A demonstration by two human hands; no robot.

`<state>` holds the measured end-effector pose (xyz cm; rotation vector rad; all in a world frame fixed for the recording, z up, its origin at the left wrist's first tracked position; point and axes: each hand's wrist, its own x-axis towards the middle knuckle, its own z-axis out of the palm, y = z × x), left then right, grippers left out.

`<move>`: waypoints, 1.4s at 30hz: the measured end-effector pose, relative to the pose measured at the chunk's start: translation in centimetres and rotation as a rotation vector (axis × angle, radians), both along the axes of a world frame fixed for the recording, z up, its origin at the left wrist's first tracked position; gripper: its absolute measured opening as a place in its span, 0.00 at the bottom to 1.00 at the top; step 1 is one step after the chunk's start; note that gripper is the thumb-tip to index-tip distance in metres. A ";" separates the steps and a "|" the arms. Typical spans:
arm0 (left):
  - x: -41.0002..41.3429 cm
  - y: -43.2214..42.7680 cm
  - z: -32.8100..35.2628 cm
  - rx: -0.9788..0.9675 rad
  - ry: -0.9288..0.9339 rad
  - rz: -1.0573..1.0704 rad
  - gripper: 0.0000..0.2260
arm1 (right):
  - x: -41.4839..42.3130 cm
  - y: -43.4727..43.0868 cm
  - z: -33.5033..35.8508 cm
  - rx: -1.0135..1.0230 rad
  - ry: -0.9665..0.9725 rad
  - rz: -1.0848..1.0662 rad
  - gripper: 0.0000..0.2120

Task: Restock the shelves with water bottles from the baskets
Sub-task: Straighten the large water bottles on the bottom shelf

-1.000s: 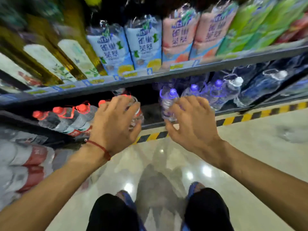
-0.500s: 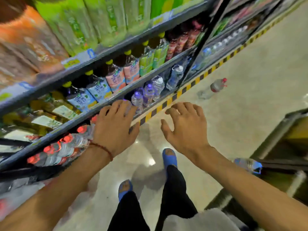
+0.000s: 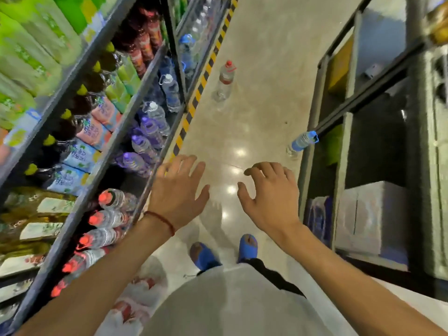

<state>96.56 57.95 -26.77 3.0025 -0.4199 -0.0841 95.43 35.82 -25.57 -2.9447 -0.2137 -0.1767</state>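
My left hand [image 3: 178, 190] and my right hand [image 3: 270, 197] hang open over the shiny aisle floor, fingers spread, holding nothing. To the left, the bottom shelf [image 3: 155, 175] carries red-capped water bottles [image 3: 106, 218] near me and purple-capped water bottles [image 3: 145, 144] farther along. A red-capped bottle [image 3: 225, 80] stands alone on the floor ahead. A blue-capped bottle [image 3: 301, 143] stands on the floor at the right, beside a dark rack. No basket is visible.
Upper shelves [image 3: 80, 98] on the left hold tea and juice bottles. A yellow-black striped strip [image 3: 194, 103] runs along the shelf base. A dark metal rack [image 3: 344, 146] with boxes stands at the right. Wrapped bottle packs [image 3: 135, 301] lie by my left leg. My blue shoes [image 3: 203, 255] point down the aisle.
The view has swung from facing the shelf to looking down the aisle. Both hands have come away from the shelf bottles and now hover empty over the floor.
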 end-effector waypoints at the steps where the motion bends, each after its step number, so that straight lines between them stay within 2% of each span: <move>1: 0.0 -1.2 0.0 -0.010 -0.004 -0.035 0.23 | -1.1 -1.2 -0.2 0.002 0.005 -0.031 0.13; 11: 0.8 -17.8 -1.4 0.049 0.044 -0.400 0.25 | -10.1 -14.6 -2.0 0.029 0.109 -0.293 0.14; 18: 3.2 -26.4 -3.3 0.034 0.073 -0.643 0.24 | -12.5 -21.2 -3.9 0.046 0.192 -0.589 0.14; 24: 10.3 -28.9 -5.7 0.061 0.120 -0.863 0.23 | -7.9 -21.5 -5.4 0.066 0.165 -0.768 0.14; 33: 22.2 -30.7 -8.0 0.114 0.163 -1.275 0.24 | -0.3 -15.4 -7.0 0.152 0.057 -1.302 0.15; 36: 24.1 -31.0 -9.1 0.121 0.142 -1.385 0.24 | 1.4 -13.2 -7.7 0.211 0.067 -1.425 0.16; 42: 23.4 -30.9 -13.9 0.175 0.170 -1.500 0.25 | 2.3 -11.6 -13.7 0.318 0.128 -1.511 0.18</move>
